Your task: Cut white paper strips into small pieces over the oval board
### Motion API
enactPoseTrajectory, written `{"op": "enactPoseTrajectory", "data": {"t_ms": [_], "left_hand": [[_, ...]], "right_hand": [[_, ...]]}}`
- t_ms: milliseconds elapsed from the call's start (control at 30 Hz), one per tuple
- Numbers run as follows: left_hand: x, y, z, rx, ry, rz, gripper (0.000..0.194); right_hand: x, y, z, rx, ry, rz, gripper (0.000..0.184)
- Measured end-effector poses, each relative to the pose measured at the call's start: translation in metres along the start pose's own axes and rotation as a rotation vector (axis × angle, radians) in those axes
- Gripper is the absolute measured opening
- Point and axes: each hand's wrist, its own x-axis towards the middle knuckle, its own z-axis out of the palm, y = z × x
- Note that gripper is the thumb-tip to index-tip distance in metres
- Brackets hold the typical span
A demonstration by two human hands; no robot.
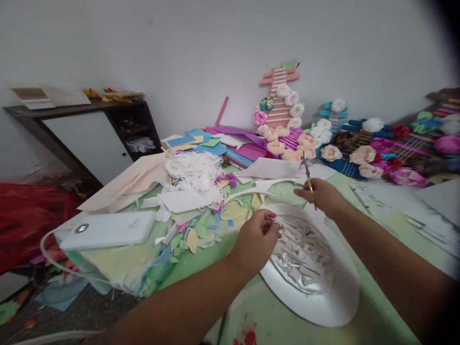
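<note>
My right hand [321, 195] is closed around a pair of gold-handled scissors [308, 178], whose blades point up and away from me. My left hand [257, 239] pinches a thin white paper strip [273, 218] over the near rim of a white plate [323, 306]. The plate lies on the green table and holds several small white paper cuttings [302, 254]. A curved white paper offcut [251, 191] arcs across the table just beyond both hands.
A white power bank [108, 229] with a cable lies at the left table edge. Coloured paper sheets [215, 143], white shreds and scraps cover the far middle. Paper-flower crafts [287, 120] lean on the wall. A dark shelf [89, 124] stands left.
</note>
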Motion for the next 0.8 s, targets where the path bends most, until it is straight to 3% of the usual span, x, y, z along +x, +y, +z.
{"op": "enactPoseTrajectory", "data": {"t_ms": [167,400,633,800], "left_hand": [[-0.002,0.005,0.002,-0.013,-0.040,-0.036,0.018],[0.000,0.005,0.003,0.032,-0.020,-0.075,0.024],[-0.013,0.006,0.011,0.096,-0.189,-0.128,0.023],[-0.023,0.002,0.021,0.044,-0.198,-0.208,0.021]], "right_hand": [[-0.074,0.010,0.000,0.022,-0.095,-0.024,0.035],[-0.135,0.010,-0.007,-0.031,-0.114,-0.043,0.036],[-0.164,0.015,-0.004,0.098,-0.262,-0.110,0.025],[-0.167,0.017,0.006,0.157,-0.315,-0.128,0.026]]}}
